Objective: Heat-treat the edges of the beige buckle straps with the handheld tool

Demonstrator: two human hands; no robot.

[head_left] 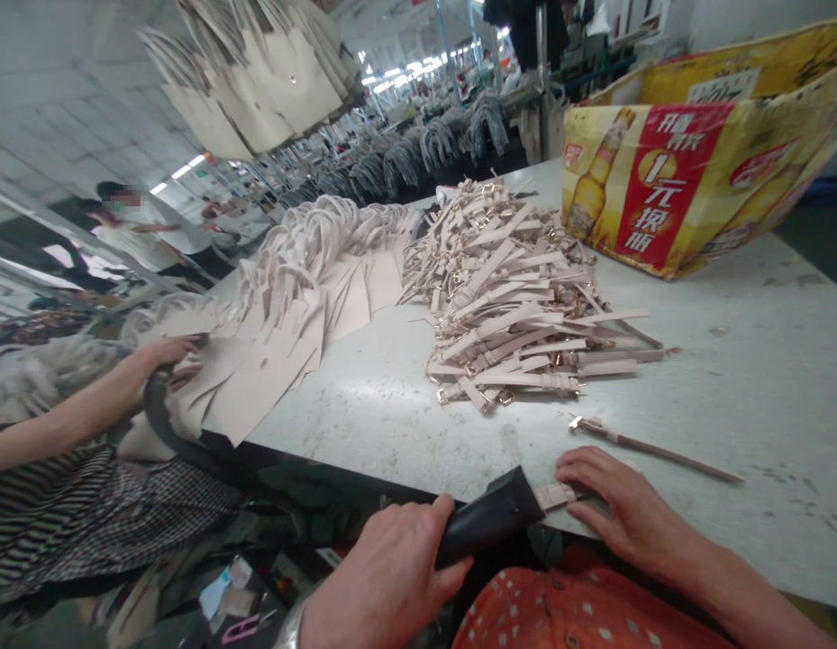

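My left hand is closed around a black tube-like tool at the near table edge. The tool's tip meets a short beige strap piece. My right hand presses on that strap with its fingers curled, holding it against the white table. A single long strap with a metal end lies just beyond my right hand. Farther out sits a big heap of beige straps with gold buckles.
A stack of flat beige panels with looped handles covers the table's left. Another person's arm at left rests a hand on those panels. A yellow and red printed carton stands at the back right. Pink scissors lie below the table.
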